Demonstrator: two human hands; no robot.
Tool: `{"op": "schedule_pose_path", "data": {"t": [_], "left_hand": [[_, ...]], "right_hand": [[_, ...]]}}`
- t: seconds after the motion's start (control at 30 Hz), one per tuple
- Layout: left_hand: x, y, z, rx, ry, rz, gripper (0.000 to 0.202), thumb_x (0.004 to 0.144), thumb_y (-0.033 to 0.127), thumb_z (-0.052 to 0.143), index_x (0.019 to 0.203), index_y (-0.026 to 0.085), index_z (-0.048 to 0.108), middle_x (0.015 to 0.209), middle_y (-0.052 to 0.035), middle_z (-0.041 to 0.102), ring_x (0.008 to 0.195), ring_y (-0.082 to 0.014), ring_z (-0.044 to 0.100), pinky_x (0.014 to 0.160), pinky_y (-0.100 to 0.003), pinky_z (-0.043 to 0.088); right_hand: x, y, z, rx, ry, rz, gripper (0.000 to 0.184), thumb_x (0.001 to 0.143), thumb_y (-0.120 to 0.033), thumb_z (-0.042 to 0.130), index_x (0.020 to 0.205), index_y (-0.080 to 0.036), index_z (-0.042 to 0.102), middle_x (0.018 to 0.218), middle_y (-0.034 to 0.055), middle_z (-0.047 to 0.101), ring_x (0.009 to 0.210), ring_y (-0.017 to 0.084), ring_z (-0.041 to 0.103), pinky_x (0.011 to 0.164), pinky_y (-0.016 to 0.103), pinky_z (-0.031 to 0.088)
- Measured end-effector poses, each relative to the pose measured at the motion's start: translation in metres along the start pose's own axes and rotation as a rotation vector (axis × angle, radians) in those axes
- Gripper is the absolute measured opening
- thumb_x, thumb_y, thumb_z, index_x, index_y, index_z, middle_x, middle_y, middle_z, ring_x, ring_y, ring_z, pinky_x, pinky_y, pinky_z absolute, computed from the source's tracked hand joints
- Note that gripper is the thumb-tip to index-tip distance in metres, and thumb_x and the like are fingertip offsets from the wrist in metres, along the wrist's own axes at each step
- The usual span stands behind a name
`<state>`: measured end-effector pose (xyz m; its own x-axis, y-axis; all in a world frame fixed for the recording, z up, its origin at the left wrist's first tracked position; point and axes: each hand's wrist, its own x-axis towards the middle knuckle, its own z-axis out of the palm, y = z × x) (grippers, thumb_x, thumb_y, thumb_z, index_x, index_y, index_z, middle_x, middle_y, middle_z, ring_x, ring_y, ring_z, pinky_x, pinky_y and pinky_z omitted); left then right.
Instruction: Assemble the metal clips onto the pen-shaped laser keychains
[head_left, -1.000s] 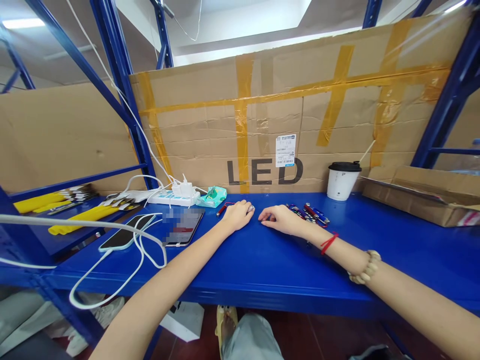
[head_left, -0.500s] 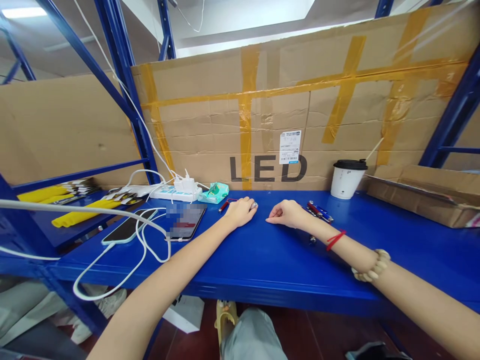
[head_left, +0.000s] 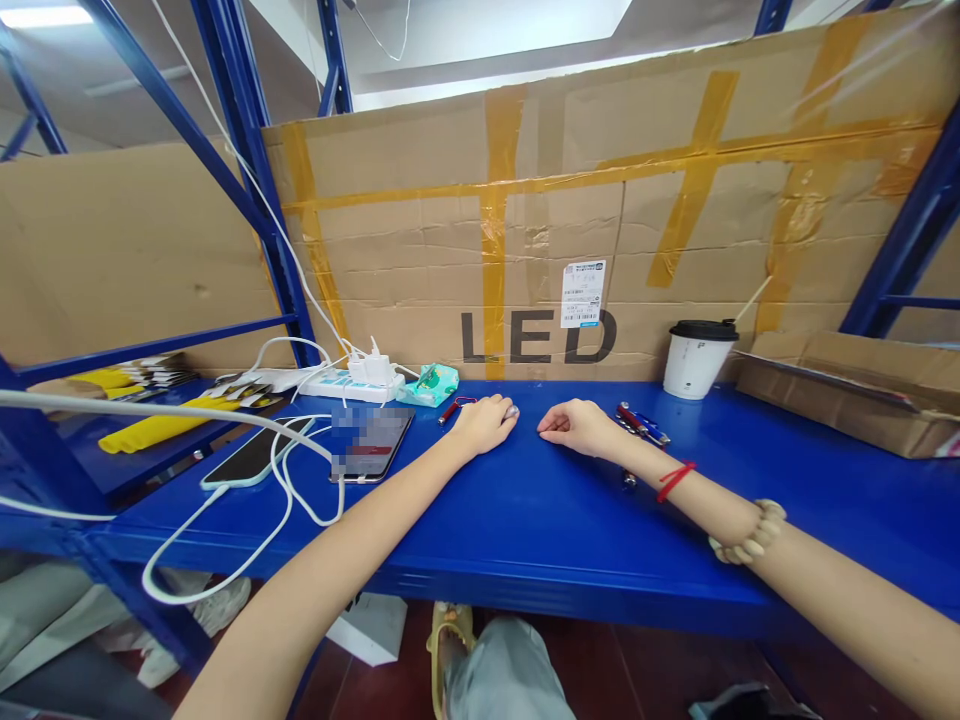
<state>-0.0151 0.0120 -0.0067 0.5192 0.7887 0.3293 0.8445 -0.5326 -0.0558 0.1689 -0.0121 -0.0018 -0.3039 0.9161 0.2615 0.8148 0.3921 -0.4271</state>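
My left hand (head_left: 486,425) rests on the blue shelf top with its fingers curled together. A small shiny silvery thing shows at its fingertips, too small to name. Just left of it lies a slim red stick-shaped item (head_left: 448,412) with a red cord loop. My right hand (head_left: 579,428) is a short way to the right, thumb and fingers pinched. Whatever the pinch may hold is hidden. Behind the right wrist lie several red and blue pen-like items (head_left: 643,424), partly covered. A small shiny metal piece (head_left: 628,481) sits under the right forearm.
Two phones (head_left: 259,452) with white cables lie at left. Behind them are a power strip (head_left: 330,385) with plugs and a green packet (head_left: 433,384). A lidded white cup (head_left: 697,365) and an open cardboard box (head_left: 840,395) stand right. Cardboard (head_left: 420,260) walls the back.
Both hands keep nearly the same pose and place on the shelf. The view has shifted very slightly.
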Motion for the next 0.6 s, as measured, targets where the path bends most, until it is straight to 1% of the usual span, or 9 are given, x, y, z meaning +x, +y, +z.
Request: {"op": "schedule_pose_path", "data": {"t": [0.17,0.4,0.6], "left_hand": [[0.0004,-0.0001,0.0002,-0.003,-0.012,-0.001,0.035,0.092,0.038,0.025,0.097,0.019,0.054,0.100,-0.0056,0.060,0.089,-0.0191,0.060,0.066,-0.027,0.046],[0.0013,-0.0007,0.0009,-0.015,-0.036,0.019,0.033,0.092,0.040,0.025,0.095,0.020,0.051,0.102,-0.0050,0.062,0.088,-0.0190,0.062,0.066,-0.027,0.046],[0.0004,-0.0001,-0.0001,-0.026,-0.043,0.044,0.032,0.092,0.040,0.025,0.092,0.020,0.050,0.098,-0.0039,0.065,0.089,-0.0203,0.062,0.067,-0.028,0.046]], "right_hand": [[0.0000,0.0018,0.0023,-0.023,0.015,-0.004,0.010,0.074,-0.021,0.060,0.079,-0.018,0.068,0.073,0.0017,0.070,0.068,0.014,0.066,0.065,0.023,0.051],[-0.0004,0.0015,0.0044,-0.023,0.050,-0.034,0.011,0.074,-0.023,0.059,0.074,-0.019,0.069,0.072,0.0020,0.071,0.067,0.016,0.066,0.064,0.024,0.052],[-0.0020,-0.0011,0.0069,-0.016,0.070,-0.104,0.013,0.074,-0.024,0.059,0.079,-0.019,0.071,0.077,0.0018,0.071,0.067,0.015,0.065,0.064,0.024,0.049]]}}
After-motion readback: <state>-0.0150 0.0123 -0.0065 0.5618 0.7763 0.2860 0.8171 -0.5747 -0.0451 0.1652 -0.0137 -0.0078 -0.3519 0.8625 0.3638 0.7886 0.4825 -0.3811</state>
